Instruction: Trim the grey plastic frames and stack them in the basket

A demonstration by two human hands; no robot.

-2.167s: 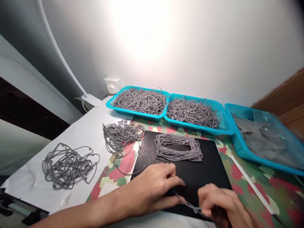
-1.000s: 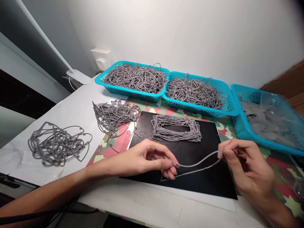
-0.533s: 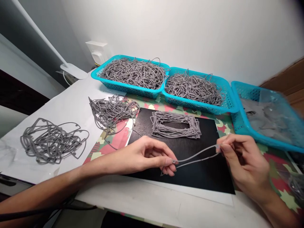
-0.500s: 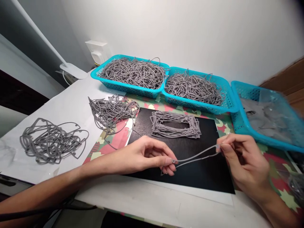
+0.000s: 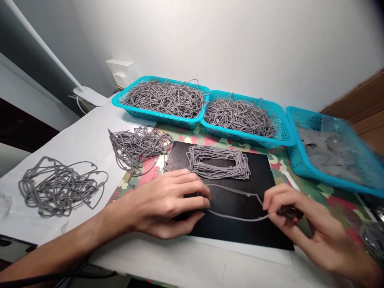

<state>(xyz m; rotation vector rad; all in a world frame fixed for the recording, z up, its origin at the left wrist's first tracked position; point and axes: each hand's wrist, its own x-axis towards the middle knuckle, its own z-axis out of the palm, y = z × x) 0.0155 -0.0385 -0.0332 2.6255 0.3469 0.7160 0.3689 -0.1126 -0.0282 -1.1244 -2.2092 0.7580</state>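
Note:
A thin grey rectangular gasket [image 5: 237, 218] stretches as a loop over the black mat [image 5: 234, 236]. My left hand [image 5: 174, 204], palm down and fingers curled, closes on its left end, which the fingers hide. At the right end, my right hand [image 5: 303, 228] pinches the gasket between thumb and fingers near a corner. Just beyond, on the same mat, lies a stack of similar grey gaskets [image 5: 219, 174], laid roughly over one another as rectangles.
Tangled gaskets lie in a near-left pile [image 5: 63, 188] and another pile [image 5: 138, 146] beside the mat. A left blue basket [image 5: 162, 117] and middle blue basket [image 5: 249, 140] hold more. The right blue basket [image 5: 330, 180] holds grey flat pieces under clear plastic. A white lamp [image 5: 93, 97] stands back left.
The gasket has come down to the mat, its loop opened wider. My left hand has turned palm down and shifted slightly left; my right hand has moved lower.

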